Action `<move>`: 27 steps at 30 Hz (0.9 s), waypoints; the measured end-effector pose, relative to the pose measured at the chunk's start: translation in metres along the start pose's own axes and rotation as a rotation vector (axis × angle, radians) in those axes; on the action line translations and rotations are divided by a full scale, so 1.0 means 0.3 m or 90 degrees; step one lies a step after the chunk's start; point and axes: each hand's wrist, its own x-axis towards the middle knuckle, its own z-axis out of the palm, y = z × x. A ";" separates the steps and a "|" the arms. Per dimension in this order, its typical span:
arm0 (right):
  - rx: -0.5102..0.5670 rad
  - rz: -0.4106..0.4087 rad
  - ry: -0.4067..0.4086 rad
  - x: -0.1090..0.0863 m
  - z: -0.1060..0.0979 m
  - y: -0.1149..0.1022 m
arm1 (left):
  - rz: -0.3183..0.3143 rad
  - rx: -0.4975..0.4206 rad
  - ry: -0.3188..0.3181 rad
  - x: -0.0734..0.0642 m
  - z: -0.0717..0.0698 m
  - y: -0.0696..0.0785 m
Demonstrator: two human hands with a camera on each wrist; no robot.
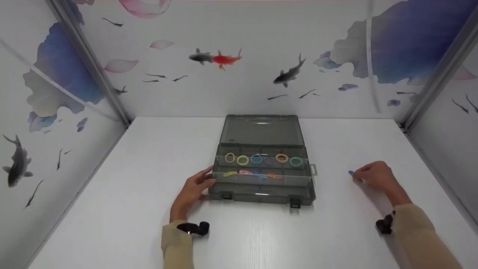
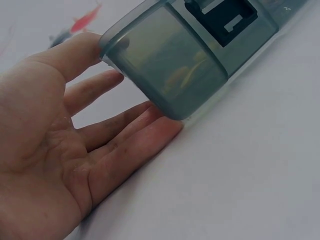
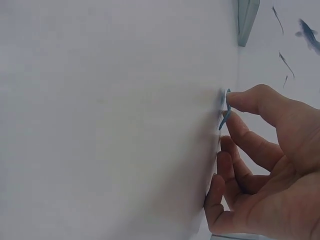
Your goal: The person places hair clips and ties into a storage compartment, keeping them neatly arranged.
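Observation:
My left hand (image 1: 192, 190) touches the left end of a smoky grey plastic compartment box (image 1: 261, 190), its thumb at the rim and fingers against the side, as the left wrist view also shows. Inside the box, coloured hair ties (image 1: 242, 160) lie in the far row and small hair clips (image 1: 245, 172) in yellow, pink, blue and orange in the middle row. Right of the box, my right hand (image 1: 377, 179) pinches a small blue hair clip (image 3: 227, 112) between thumb and forefinger, just at the white tabletop. Its other fingers are bent, close to the surface.
The box lid (image 1: 261, 130) lies opened back toward the rear wall. Two dark latches (image 1: 295, 203) hang at the front edge, and a grey hanging tab (image 1: 314, 169) sticks out on the right. Printed walls (image 1: 254, 89) close in the white table (image 1: 254, 239) behind and at both sides.

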 end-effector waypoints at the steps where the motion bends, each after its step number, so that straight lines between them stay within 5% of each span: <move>1: 0.000 -0.002 -0.002 0.002 0.001 -0.002 | -0.001 0.002 0.001 0.001 -0.001 0.001; 13: 0.015 -0.029 0.006 0.006 0.015 -0.064 | 0.000 0.018 0.001 0.006 0.001 0.010; 27: 0.010 -0.195 0.091 -0.058 0.017 -0.298 | 0.000 0.014 0.001 0.003 0.002 0.005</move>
